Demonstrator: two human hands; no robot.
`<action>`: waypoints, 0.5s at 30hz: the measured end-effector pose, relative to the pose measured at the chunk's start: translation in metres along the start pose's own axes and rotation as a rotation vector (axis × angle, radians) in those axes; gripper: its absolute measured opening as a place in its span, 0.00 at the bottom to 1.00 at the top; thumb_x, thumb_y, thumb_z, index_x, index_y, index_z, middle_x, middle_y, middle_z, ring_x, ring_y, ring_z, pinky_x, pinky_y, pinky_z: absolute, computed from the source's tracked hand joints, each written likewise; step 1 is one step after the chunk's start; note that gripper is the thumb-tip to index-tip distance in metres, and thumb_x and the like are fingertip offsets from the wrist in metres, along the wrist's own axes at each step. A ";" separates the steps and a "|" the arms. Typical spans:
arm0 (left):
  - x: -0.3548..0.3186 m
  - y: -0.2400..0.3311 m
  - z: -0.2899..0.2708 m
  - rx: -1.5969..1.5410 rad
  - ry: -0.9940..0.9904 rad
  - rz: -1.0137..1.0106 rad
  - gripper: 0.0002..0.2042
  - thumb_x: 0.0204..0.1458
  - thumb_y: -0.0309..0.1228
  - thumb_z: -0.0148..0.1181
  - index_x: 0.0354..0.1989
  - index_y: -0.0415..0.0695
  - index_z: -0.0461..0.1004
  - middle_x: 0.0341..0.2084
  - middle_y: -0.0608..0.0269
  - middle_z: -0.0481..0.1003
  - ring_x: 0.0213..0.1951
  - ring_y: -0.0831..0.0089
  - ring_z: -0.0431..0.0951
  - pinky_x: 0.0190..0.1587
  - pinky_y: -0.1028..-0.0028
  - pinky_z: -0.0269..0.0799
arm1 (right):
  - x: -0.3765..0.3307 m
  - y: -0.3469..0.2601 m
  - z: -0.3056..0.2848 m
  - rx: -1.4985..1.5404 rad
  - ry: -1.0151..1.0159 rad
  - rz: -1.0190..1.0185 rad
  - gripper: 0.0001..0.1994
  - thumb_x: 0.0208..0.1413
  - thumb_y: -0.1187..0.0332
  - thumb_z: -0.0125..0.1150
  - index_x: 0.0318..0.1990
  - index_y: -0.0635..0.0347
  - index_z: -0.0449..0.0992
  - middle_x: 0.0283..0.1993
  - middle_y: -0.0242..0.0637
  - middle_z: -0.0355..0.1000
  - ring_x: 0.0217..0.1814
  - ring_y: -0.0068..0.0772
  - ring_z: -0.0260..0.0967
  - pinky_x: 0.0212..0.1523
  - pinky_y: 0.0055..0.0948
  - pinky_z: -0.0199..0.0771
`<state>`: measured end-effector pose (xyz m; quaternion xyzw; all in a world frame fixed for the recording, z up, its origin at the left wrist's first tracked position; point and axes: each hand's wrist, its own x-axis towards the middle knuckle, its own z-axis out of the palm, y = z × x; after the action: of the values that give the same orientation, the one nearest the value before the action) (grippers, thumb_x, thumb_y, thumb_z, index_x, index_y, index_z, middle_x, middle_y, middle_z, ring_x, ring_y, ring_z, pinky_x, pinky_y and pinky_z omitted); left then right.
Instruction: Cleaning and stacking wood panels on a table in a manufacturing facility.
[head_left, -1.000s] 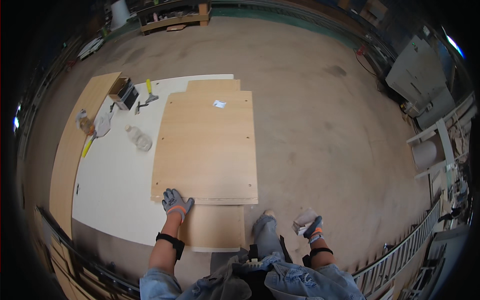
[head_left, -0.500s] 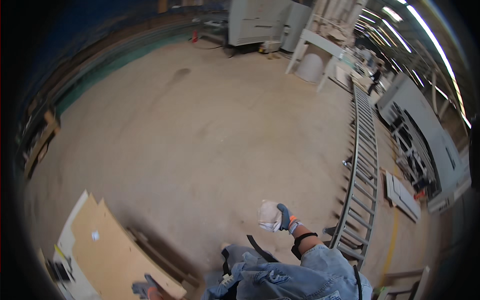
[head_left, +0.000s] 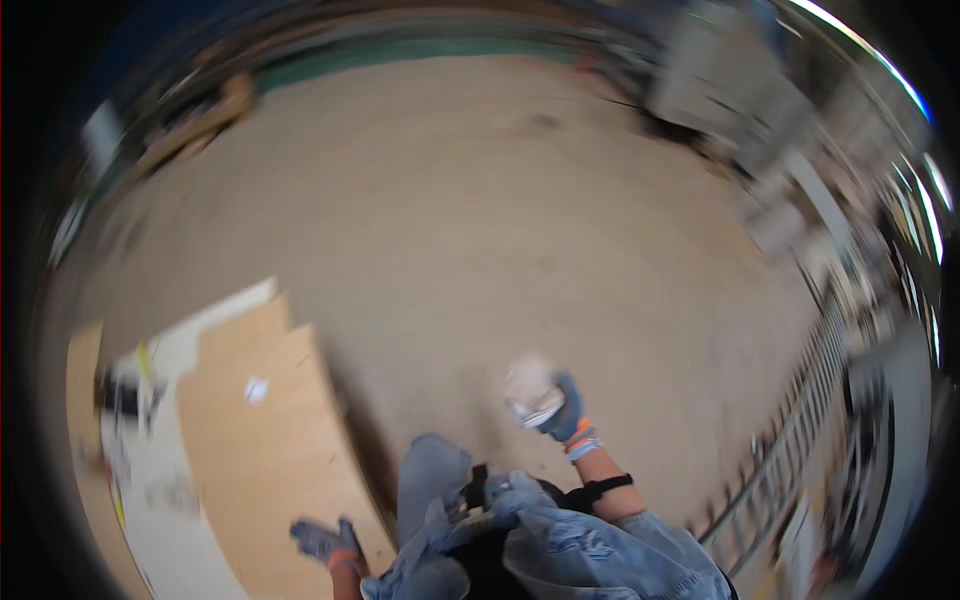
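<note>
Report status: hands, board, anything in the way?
Left hand gloved, resting on wooden board. Right hand raised, gripping whitish wad. Picture motion-blurred; nothing seen blocking either hand.

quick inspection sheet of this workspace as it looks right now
surface: bare tan concrete floor; white sheet laid at lower left.
job's things: stacked light wooden panels on the sheet; small white label on top.
clutter: dark, blurred small items on the sheet's left part, kind unclear.
hands: left hand, grey-gloved, on the panel's near edge; right hand, gloved, raised and shut on a pale crumpled thing.
cables: nothing seen.
surroundings: metal ladder-like rack at right; blurred machinery at far right.
</note>
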<state>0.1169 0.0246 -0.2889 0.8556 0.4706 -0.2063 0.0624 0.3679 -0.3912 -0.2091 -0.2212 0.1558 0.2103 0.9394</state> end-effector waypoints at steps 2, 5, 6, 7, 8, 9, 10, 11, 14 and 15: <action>-0.016 0.028 -0.042 -0.114 -0.032 0.041 0.49 0.48 0.56 0.51 0.65 0.27 0.37 0.67 0.39 0.35 0.69 0.50 0.28 0.67 0.51 0.24 | 0.042 -0.003 0.046 -0.114 -0.043 0.112 0.30 0.59 0.50 0.44 0.64 0.55 0.55 0.62 0.43 0.61 0.62 0.44 0.61 0.61 0.43 0.63; -0.025 0.022 -0.049 -0.145 -0.036 0.053 0.52 0.45 0.57 0.53 0.65 0.27 0.36 0.66 0.36 0.35 0.68 0.44 0.26 0.66 0.48 0.21 | 0.112 0.035 0.104 -0.423 -0.113 0.103 0.31 0.59 0.49 0.43 0.65 0.58 0.55 0.62 0.45 0.61 0.62 0.44 0.61 0.62 0.44 0.62; -0.022 0.012 -0.045 -0.154 -0.009 0.050 0.52 0.45 0.58 0.53 0.65 0.27 0.37 0.66 0.36 0.35 0.68 0.44 0.27 0.66 0.48 0.22 | 0.132 0.062 0.128 -0.437 -0.126 0.190 0.31 0.59 0.49 0.43 0.65 0.58 0.55 0.62 0.45 0.61 0.62 0.44 0.61 0.62 0.44 0.62; -0.024 0.007 -0.045 -0.145 0.012 0.043 0.51 0.45 0.57 0.54 0.65 0.27 0.38 0.66 0.35 0.37 0.68 0.43 0.29 0.66 0.48 0.23 | 0.150 0.080 0.154 -0.643 0.022 0.169 0.29 0.58 0.48 0.44 0.61 0.59 0.59 0.58 0.44 0.63 0.58 0.41 0.64 0.57 0.41 0.66; -0.024 0.005 -0.048 -0.138 0.039 0.039 0.51 0.45 0.56 0.55 0.65 0.28 0.40 0.66 0.35 0.38 0.68 0.42 0.31 0.66 0.48 0.25 | 0.168 0.099 0.173 -0.854 0.153 0.133 0.28 0.58 0.48 0.45 0.58 0.60 0.63 0.54 0.42 0.66 0.53 0.39 0.67 0.52 0.38 0.69; -0.021 0.014 -0.062 -0.165 0.019 0.003 0.51 0.45 0.56 0.55 0.65 0.28 0.40 0.66 0.35 0.38 0.68 0.42 0.31 0.66 0.48 0.25 | 0.196 0.112 0.167 -0.892 0.138 0.161 0.28 0.58 0.48 0.45 0.58 0.60 0.63 0.54 0.42 0.66 0.53 0.39 0.67 0.52 0.38 0.69; -0.023 0.012 -0.089 -0.198 -0.112 -0.025 0.49 0.45 0.56 0.55 0.64 0.29 0.42 0.65 0.35 0.40 0.68 0.43 0.34 0.66 0.48 0.26 | 0.219 0.132 0.140 -1.073 0.207 0.049 0.28 0.58 0.51 0.47 0.59 0.63 0.61 0.58 0.45 0.63 0.57 0.42 0.64 0.57 0.38 0.65; -0.014 0.016 -0.106 -0.245 -0.221 -0.068 0.47 0.46 0.55 0.55 0.64 0.30 0.44 0.65 0.36 0.43 0.68 0.44 0.37 0.66 0.48 0.27 | 0.248 0.152 0.133 -1.251 0.239 -0.070 0.28 0.58 0.54 0.49 0.60 0.65 0.60 0.62 0.48 0.60 0.61 0.45 0.61 0.62 0.38 0.60; 0.017 0.025 -0.102 -0.516 0.036 -0.282 0.44 0.48 0.53 0.55 0.63 0.31 0.48 0.64 0.38 0.46 0.67 0.46 0.40 0.66 0.49 0.29 | 0.280 0.229 0.151 -1.692 -0.168 -0.421 0.29 0.56 0.59 0.53 0.60 0.69 0.59 0.63 0.51 0.58 0.64 0.48 0.56 0.65 0.36 0.54; 0.028 0.029 -0.099 -0.537 0.029 -0.324 0.44 0.48 0.53 0.55 0.63 0.31 0.48 0.64 0.38 0.46 0.67 0.46 0.40 0.66 0.49 0.29 | 0.276 0.257 0.156 -1.883 -0.368 -0.573 0.31 0.56 0.54 0.49 0.61 0.68 0.58 0.62 0.52 0.58 0.65 0.47 0.54 0.65 0.40 0.51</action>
<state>0.1835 0.0602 -0.2128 0.7251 0.6395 -0.0698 0.2458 0.5182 -0.0172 -0.2728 -0.8682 -0.2813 0.0448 0.4063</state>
